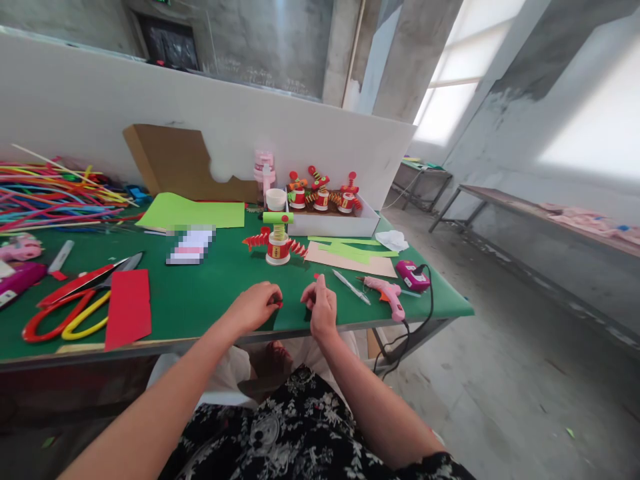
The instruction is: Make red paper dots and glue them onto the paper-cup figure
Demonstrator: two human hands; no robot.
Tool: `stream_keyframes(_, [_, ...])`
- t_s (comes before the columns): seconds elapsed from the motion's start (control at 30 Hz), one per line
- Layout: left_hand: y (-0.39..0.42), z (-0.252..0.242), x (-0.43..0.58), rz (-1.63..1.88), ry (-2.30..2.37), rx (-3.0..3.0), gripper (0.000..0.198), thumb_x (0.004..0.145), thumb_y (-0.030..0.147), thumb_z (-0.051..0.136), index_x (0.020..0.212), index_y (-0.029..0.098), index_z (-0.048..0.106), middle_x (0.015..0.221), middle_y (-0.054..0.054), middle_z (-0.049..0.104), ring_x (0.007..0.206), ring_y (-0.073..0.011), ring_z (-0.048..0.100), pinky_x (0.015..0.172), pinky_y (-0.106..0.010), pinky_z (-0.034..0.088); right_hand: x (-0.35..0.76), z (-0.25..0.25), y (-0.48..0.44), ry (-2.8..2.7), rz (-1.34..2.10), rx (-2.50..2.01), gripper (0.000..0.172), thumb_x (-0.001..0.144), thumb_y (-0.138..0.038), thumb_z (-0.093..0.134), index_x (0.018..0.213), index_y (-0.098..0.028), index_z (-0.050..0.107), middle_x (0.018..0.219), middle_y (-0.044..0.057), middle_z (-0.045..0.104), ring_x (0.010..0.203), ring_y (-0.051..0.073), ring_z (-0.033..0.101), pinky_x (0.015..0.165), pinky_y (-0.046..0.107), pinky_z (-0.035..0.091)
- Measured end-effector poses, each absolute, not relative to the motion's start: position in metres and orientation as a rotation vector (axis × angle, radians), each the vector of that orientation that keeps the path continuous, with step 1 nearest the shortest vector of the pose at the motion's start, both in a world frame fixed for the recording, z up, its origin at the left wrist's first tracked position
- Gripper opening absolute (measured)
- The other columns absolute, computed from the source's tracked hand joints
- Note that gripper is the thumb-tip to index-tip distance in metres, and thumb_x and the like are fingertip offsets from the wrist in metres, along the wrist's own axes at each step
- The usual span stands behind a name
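My left hand is closed in a pinch just above the green tabletop, near its front edge. A small red piece, seemingly paper, shows at its fingertips. Close by on the right, my right hand has its fingers curled and thumb raised. Another tiny red bit shows at the thumb tip; its shape is too small to make out. Beyond both hands stands a paper-cup figure with folded red paper arms and a light-green roll on top. The hands are apart from it.
Scissors and red paper lie left. A pen, pink glue gun with cord, and purple box lie right. Behind are a white box of similar figures, green paper and pipe cleaners.
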State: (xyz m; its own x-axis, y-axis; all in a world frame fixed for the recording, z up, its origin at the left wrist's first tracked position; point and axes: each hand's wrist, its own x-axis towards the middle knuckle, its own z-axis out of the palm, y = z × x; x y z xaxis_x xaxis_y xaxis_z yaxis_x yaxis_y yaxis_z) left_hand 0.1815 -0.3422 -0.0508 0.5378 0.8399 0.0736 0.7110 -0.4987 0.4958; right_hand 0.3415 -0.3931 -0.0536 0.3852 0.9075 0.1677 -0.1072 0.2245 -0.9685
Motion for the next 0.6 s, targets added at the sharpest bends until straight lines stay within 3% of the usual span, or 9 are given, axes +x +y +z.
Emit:
stream_keyframes(0.17, [-0.331,-0.044,0.187,0.309,1.193,2.358,0.022,0.088,0.036,0.066,0.079,0.017,0.062,0.08,0.0,0.064,0.074,-0.0144,0.059,0.072,-0.032,0.05,0.342,-0.057,-0.394,-0.916,0.878,-1.11,0.071,0.081,-0.08,0.043,0.044,-0.021,0.053,0.044,0.0,0.045,0.045,0.011,0.035,0.049,0.028,0.026])
stream_keyframes(0.3, [-0.337,-0.039,0.182,0.45,1.169,2.293,0.013,0.076,0.023,0.067,0.066,0.019,0.059,0.07,0.001,0.061,0.068,-0.0152,0.057,0.066,-0.03,0.045,0.343,-0.057,-0.392,-0.926,0.908,-1.119,0.07,0.081,-0.081,0.043,0.045,-0.021,0.054,0.045,0.0,0.046,0.047,0.011,0.036,0.05,0.028,0.026])
stream_keyframes(0.4, [-0.352,-0.034,0.174,0.647,1.137,2.211,0.006,0.074,0.024,0.058,0.069,0.022,0.061,0.073,0.0,0.062,0.068,-0.0165,0.057,0.064,-0.029,0.044,0.346,-0.048,-0.395,-0.91,0.976,-1.142,0.066,0.078,-0.08,0.047,0.05,-0.021,0.056,0.048,-0.001,0.047,0.048,0.011,0.037,0.05,0.027,0.026])
stream_keyframes(0.5, [-0.373,-0.03,0.165,0.839,1.04,2.13,0.015,0.08,0.033,0.053,0.076,0.022,0.062,0.086,-0.004,0.064,0.081,-0.0184,0.06,0.074,-0.031,0.049,0.347,-0.034,-0.41,-0.948,1.156,-1.156,0.054,0.074,-0.071,0.059,0.063,-0.019,0.065,0.058,-0.001,0.056,0.051,0.01,0.041,0.052,0.026,0.03])
stream_keyframes(0.6, [-0.395,-0.03,0.158,1.076,0.835,1.963,0.016,0.083,0.035,0.059,0.075,0.021,0.063,0.093,-0.007,0.063,0.092,-0.0197,0.06,0.081,-0.032,0.05,0.344,-0.023,-0.431,-0.994,1.547,-1.108,0.041,0.071,-0.058,0.068,0.074,-0.017,0.07,0.073,0.0,0.064,0.052,0.008,0.045,0.053,0.024,0.032])
